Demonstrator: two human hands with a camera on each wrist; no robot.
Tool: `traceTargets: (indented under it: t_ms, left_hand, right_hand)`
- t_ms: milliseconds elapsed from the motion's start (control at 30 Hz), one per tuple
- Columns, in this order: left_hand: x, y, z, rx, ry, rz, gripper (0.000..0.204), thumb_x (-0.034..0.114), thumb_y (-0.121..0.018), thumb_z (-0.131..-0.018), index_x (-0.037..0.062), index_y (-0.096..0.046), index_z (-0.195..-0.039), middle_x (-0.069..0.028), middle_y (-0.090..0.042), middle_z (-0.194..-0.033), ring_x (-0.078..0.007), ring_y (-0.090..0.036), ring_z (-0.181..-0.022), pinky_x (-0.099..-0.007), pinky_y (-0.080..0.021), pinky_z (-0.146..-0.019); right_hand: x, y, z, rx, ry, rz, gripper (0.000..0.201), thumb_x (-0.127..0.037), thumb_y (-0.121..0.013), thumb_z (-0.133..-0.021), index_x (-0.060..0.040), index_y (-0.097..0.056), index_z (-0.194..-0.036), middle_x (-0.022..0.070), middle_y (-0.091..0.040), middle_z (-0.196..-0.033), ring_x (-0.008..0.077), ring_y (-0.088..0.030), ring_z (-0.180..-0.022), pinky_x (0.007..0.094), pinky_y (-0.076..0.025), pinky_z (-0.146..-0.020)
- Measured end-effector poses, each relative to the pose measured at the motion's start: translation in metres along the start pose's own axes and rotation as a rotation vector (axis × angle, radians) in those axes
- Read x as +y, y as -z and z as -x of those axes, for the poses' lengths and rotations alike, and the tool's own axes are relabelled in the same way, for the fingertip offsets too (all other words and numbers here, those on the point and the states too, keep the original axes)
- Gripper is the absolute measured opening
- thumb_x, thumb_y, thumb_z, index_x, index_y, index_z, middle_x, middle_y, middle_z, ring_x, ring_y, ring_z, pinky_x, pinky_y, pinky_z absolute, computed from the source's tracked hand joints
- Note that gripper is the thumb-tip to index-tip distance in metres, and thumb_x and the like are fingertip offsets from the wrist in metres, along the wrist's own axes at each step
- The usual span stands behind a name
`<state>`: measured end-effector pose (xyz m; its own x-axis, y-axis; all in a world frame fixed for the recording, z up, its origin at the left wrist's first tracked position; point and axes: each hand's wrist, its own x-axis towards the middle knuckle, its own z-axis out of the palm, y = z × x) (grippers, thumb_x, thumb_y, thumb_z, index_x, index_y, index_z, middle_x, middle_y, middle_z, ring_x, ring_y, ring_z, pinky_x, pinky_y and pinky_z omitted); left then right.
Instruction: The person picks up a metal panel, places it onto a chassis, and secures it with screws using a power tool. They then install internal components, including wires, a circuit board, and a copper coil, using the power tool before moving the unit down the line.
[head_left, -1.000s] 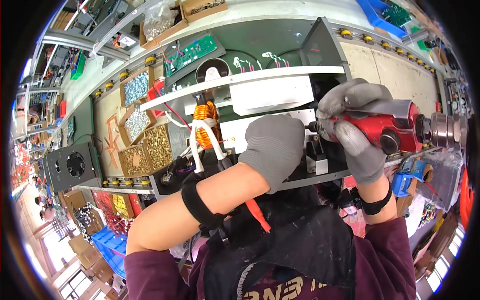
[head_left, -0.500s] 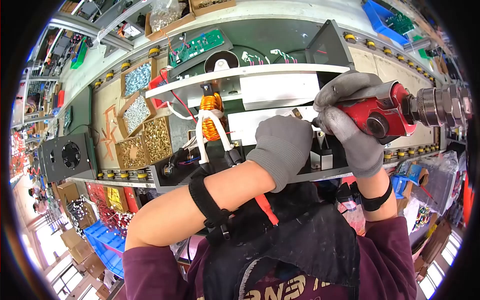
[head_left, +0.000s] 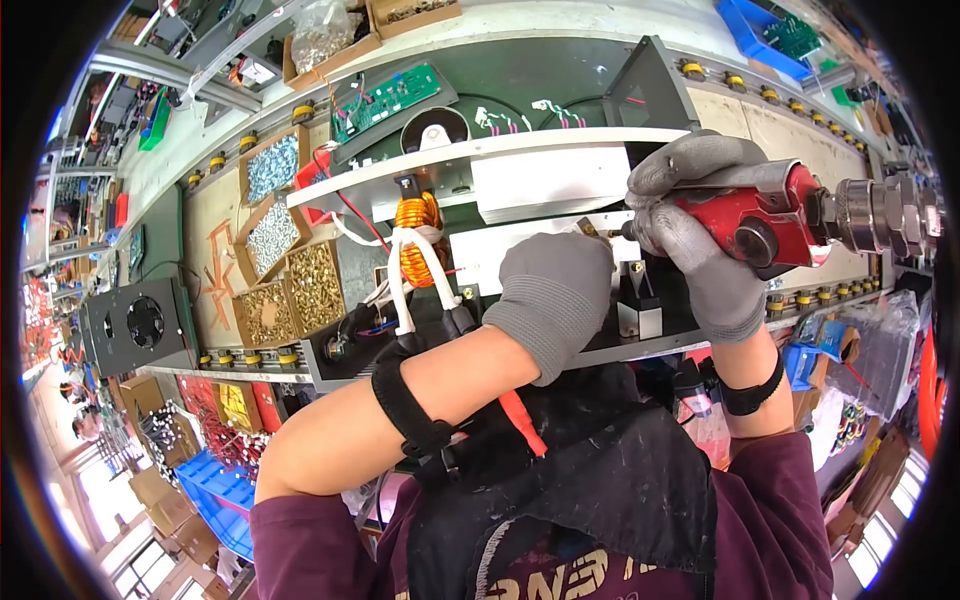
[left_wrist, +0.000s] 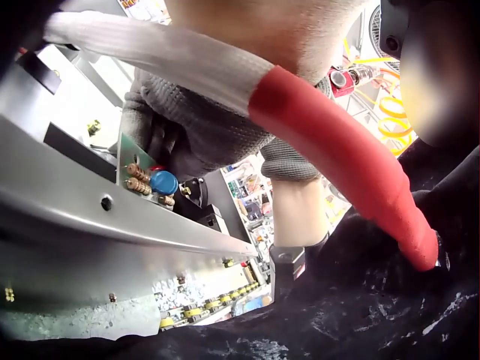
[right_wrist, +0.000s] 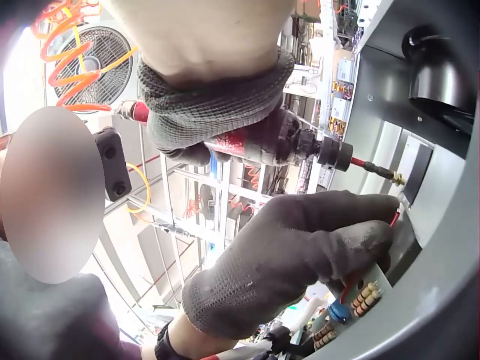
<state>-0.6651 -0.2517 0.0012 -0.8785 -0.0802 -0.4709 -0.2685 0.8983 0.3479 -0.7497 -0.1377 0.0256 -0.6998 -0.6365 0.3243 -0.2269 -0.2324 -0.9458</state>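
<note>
In the head view my gloved right hand (head_left: 705,235) grips a red air screwdriver (head_left: 755,220). Its bit carries a brass-coloured screw (right_wrist: 397,178) at the tip, pointing at a pale block (right_wrist: 386,150) inside the metal chassis (left_wrist: 150,217). Just below the screw, my gloved left hand (head_left: 558,295) pinches a red wire (right_wrist: 395,217) between thumb and forefinger. Close under that hand sits a small circuit board (left_wrist: 129,165) with striped resistors and a blue disc component (left_wrist: 163,182). The left fingertips are hidden in the head view.
A copper coil (head_left: 418,240) with white-sleeved leads stands left of the hands. A red-sleeved cable end (head_left: 522,423) hangs over the chassis front. Cardboard trays of screws (head_left: 317,285) lie at left, a fan panel (head_left: 140,322) beyond them. A white rail (head_left: 500,145) crosses behind.
The screwdriver has swung, its rear end moving up in the head view and its bit slightly higher. The left hand stays at nearly the same spot.
</note>
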Motion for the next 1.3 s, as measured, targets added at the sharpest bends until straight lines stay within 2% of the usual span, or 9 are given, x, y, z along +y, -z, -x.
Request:
traceTargets:
  t_ms: [67, 333, 500, 633, 700, 800, 933, 1200, 1300]
  left_hand:
    - [-0.001, -0.002, -0.001, 0.004, -0.013, -0.008, 0.022, 0.025, -0.06, -0.079, 0.0093, -0.066, -0.093, -0.0116, -0.065, -0.073, -0.0288, -0.065, -0.07, -0.0402, -0.051, -0.062]
    - [-0.007, -0.015, -0.002, 0.061, -0.042, 0.041, 0.025, 0.026, -0.059, -0.08, 0.0132, -0.067, -0.1, -0.0102, -0.065, -0.075, -0.0266, -0.065, -0.07, -0.0399, -0.051, -0.064]
    - [-0.007, -0.015, -0.001, 0.112, -0.052, 0.004, 0.021, 0.025, -0.059, -0.08, 0.0132, -0.067, -0.095, -0.0087, -0.065, -0.076, -0.0274, -0.063, -0.068, -0.0396, -0.05, -0.062]
    - [-0.006, -0.015, -0.001, 0.169, -0.082, 0.006, 0.019, 0.027, -0.06, -0.079, 0.0107, -0.067, -0.087, -0.0096, -0.064, -0.073, -0.0292, -0.063, -0.065, -0.0408, -0.049, -0.06]
    - [-0.001, -0.006, 0.002, 0.128, -0.035, 0.04, 0.01, 0.011, -0.063, -0.07, 0.0084, -0.066, -0.079, -0.0109, -0.065, -0.072, -0.0288, -0.066, -0.069, -0.0383, -0.051, -0.058]
    - [-0.001, -0.005, 0.002, 0.145, -0.028, 0.059, 0.01, 0.011, -0.063, -0.07, 0.0085, -0.066, -0.079, -0.011, -0.065, -0.073, -0.0286, -0.066, -0.07, -0.0384, -0.051, -0.058]
    - [-0.002, -0.007, 0.002, 0.173, -0.055, 0.067, 0.012, 0.011, -0.062, -0.071, 0.0086, -0.066, -0.082, -0.011, -0.065, -0.074, -0.0286, -0.066, -0.071, -0.0385, -0.051, -0.06]
    - [0.002, 0.009, 0.003, 0.03, 0.001, 0.01, 0.016, 0.013, -0.061, -0.074, 0.0091, -0.066, -0.089, -0.0118, -0.066, -0.079, -0.0284, -0.066, -0.076, -0.0387, -0.052, -0.063]
    - [0.004, 0.007, 0.0, -0.067, 0.053, 0.001, 0.017, 0.013, -0.061, -0.076, 0.0079, -0.066, -0.091, -0.0122, -0.067, -0.084, -0.0284, -0.066, -0.079, -0.0379, -0.053, -0.064]
  right_hand:
    - [-0.002, 0.002, -0.003, 0.008, 0.078, 0.03, 0.03, 0.005, -0.057, -0.072, -0.0029, -0.05, -0.101, 0.013, -0.058, -0.089, 0.0185, -0.058, -0.079, 0.0293, -0.051, -0.064]
    - [-0.003, 0.002, 0.005, 0.067, -0.013, -0.015, 0.03, 0.001, -0.059, -0.074, -0.0032, -0.049, -0.102, 0.0136, -0.057, -0.089, 0.0201, -0.058, -0.079, 0.0309, -0.05, -0.066]
    - [0.003, 0.007, 0.005, 0.011, 0.075, 0.01, 0.029, -0.002, -0.06, -0.075, -0.0028, -0.049, -0.102, 0.0133, -0.057, -0.089, 0.0201, -0.058, -0.079, 0.0308, -0.05, -0.068]
    - [-0.006, -0.004, 0.005, 0.033, -0.042, -0.041, 0.028, 0.007, -0.059, -0.073, -0.0029, -0.05, -0.098, 0.0104, -0.057, -0.088, 0.0168, -0.059, -0.081, 0.0297, -0.051, -0.073]
    - [-0.003, -0.005, 0.005, 0.014, -0.04, 0.031, 0.026, 0.009, -0.057, -0.072, -0.0045, -0.047, -0.092, 0.0112, -0.055, -0.085, 0.0179, -0.057, -0.077, 0.0313, -0.051, -0.069]
    - [0.0, 0.0, 0.003, -0.084, 0.055, 0.209, 0.025, 0.009, -0.057, -0.072, -0.0047, -0.046, -0.09, 0.011, -0.055, -0.084, 0.0174, -0.057, -0.076, 0.0304, -0.051, -0.069]
    - [-0.007, -0.012, 0.006, -0.001, -0.07, 0.199, 0.025, 0.008, -0.057, -0.072, -0.0045, -0.046, -0.089, 0.0108, -0.055, -0.08, 0.0173, -0.057, -0.073, 0.0293, -0.05, -0.069]
    - [0.005, -0.014, 0.0, -0.056, 0.11, 0.17, 0.02, 0.01, -0.056, -0.069, -0.0025, -0.05, -0.084, 0.0107, -0.056, -0.079, 0.0167, -0.057, -0.072, 0.0287, -0.048, -0.066]
    - [0.005, -0.02, 0.006, 0.053, 0.013, 0.211, 0.018, 0.007, -0.057, -0.07, -0.0026, -0.05, -0.083, 0.011, -0.056, -0.079, 0.0153, -0.056, -0.07, 0.027, -0.048, -0.063]
